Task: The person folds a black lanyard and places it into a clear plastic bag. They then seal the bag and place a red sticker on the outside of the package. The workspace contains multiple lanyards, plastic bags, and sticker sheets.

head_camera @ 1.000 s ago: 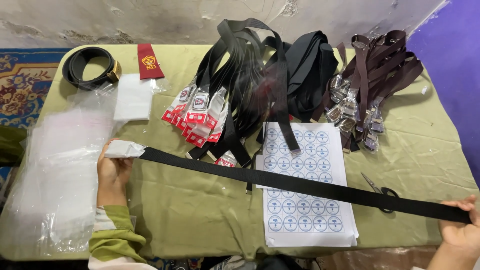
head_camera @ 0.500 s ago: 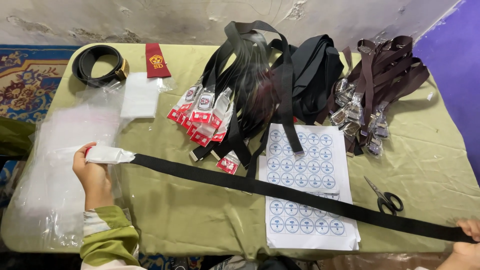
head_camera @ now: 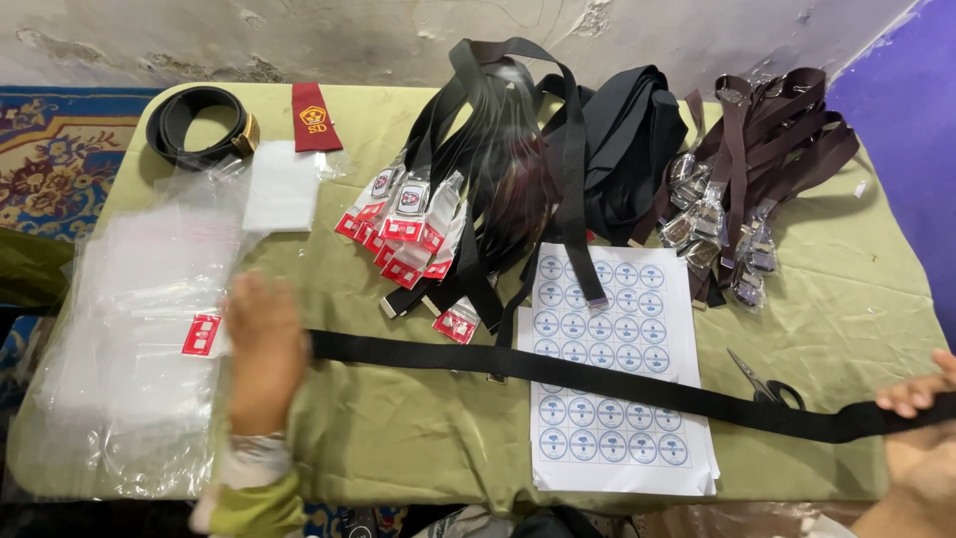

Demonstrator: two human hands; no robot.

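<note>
The long black belt [head_camera: 597, 379] runs flat across the green-covered table [head_camera: 398, 448], and everything else sits relative to it; at its left end the left hand [head_camera: 264, 349] lies blurred over the strap, palm down, seemingly pressing that end onto the cloth, though whether its fingers curl around anything I cannot tell; at the belt's right end the right hand [head_camera: 921, 428] has its fingers folded over the strap, gripping it, which looks to be what keeps the strap taut and straight. Beyond the left hand, past the belt's end, a red-and-white tag [head_camera: 201, 335] lies on a heap of clear plastic bags [head_camera: 129, 329]; the belt crosses a white sheet of round blue stickers [head_camera: 607, 299]; scissors [head_camera: 765, 381] lie just behind the belt near its right end. Farther back from the belt lie a pile of black belts with boxed buckles [head_camera: 478, 189], brown belts [head_camera: 767, 149], and a coiled black belt [head_camera: 197, 125].
</note>
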